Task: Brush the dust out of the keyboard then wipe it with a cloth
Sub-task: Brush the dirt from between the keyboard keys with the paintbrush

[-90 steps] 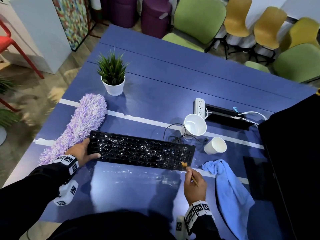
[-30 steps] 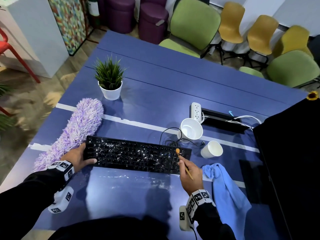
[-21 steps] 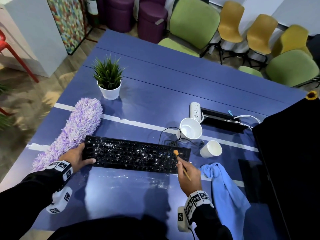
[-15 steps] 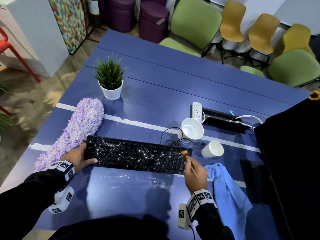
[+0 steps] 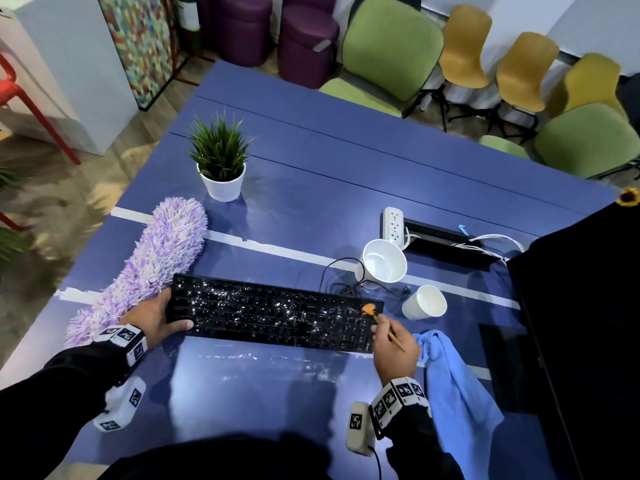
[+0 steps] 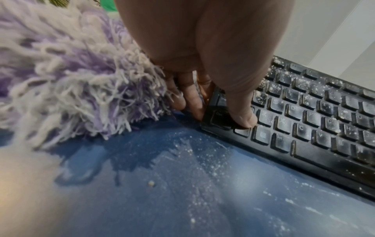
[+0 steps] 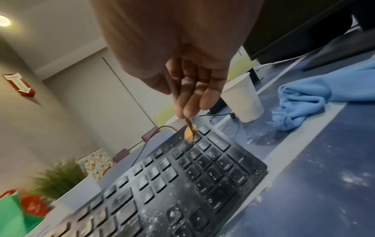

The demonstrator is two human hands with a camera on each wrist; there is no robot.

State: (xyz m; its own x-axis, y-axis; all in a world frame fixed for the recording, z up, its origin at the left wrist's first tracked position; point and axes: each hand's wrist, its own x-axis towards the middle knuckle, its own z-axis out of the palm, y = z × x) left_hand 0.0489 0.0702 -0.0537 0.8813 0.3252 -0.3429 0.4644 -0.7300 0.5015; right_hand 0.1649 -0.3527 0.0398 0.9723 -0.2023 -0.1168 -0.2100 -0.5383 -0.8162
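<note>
The person's left hand (image 5: 152, 317) holds the left end of the keyboard (image 5: 273, 311). The thumb lies on top of the keys and the other fingers (image 6: 188, 99) wrap round the edge. That arm comes in from 8 o'clock in a black sleeve. The right hand (image 5: 391, 344) pinches a thin brush (image 5: 381, 323) between thumb and fingers, like a pencil. The brush tip points to 11 o'clock and touches the keys at the far right corner. Both wrists wear bands with black and white squares.
</note>
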